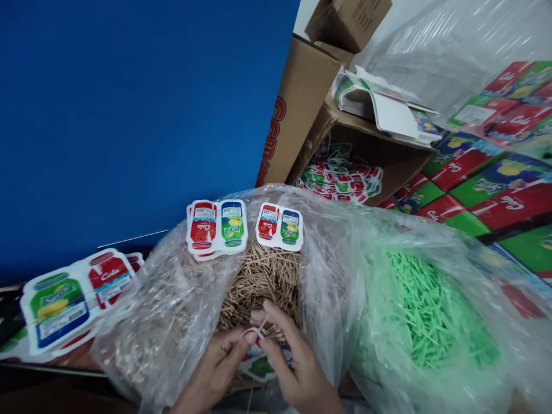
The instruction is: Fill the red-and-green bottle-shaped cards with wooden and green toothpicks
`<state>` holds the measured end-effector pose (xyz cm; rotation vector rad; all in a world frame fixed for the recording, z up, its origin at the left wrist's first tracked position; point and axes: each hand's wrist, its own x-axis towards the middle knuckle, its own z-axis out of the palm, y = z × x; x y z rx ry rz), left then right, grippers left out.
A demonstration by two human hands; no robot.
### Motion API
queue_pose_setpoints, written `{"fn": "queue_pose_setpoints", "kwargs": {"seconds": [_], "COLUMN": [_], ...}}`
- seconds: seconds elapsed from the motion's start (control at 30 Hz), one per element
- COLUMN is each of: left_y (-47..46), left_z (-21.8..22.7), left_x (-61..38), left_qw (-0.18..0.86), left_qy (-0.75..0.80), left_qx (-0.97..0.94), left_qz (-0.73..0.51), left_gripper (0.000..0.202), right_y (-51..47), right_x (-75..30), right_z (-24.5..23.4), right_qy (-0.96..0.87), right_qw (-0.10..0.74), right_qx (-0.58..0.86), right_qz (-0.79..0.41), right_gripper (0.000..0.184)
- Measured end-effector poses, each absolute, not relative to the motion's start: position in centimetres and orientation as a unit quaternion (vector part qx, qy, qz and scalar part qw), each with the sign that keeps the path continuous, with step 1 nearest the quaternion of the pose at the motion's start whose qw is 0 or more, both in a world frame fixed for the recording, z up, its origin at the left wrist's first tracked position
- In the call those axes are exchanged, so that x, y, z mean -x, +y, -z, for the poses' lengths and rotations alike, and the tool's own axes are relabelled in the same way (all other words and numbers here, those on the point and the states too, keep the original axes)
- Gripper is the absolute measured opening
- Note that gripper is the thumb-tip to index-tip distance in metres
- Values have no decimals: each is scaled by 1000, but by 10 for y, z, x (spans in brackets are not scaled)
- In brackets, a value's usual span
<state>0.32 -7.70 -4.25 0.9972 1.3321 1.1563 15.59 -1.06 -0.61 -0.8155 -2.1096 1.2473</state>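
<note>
- A flat deep-blue panel [129,115] fills the upper left, standing behind the work spot.
- Open brown cardboard boxes [302,109] stand behind, one holding a heap of red-and-green printed cut-outs [345,181]; shrink-wrapped stacks of red, green and blue printed cartons [487,172] lie to the right.
- A clear plastic bag of green sticks [426,310] sits to the right of the hands.
- A clear plastic bag of thin tan wooden sticks [259,276] lies straight ahead of both hands, just beyond the fingertips, its mouth open toward the person.
- Two bottle-shaped card labels, red and green [218,225], and a smaller pair [280,226], rest on the bag's far edge; more lie at left [69,299].
- The left hand [215,368] and right hand [293,368] meet fingertip to fingertip, pinching a small red-and-green card label [259,359] between them.
- One tan stick [264,323] rises from the pinch, tilted away toward the brown pile; which hand grips it I cannot tell.
</note>
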Motion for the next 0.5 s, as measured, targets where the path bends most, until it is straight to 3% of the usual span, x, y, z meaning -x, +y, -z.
{"fn": "queue_pose_setpoints", "kwargs": {"seconds": [0.33, 0.5], "left_y": [-78, -82], "left_z": [44, 45], "left_x": [0, 3], "left_qw": [509, 488], "left_qy": [567, 561], "left_qx": [-408, -412], "left_qz": [-503, -527], "left_gripper": [40, 40], "right_y": [-6, -4], "right_x": [-161, -174], "right_z": [2, -1], "right_qy": [-903, -915], "right_qw": [185, 244], "right_qx": [241, 219], "right_qz": [-305, -236], "right_gripper": [63, 45]}}
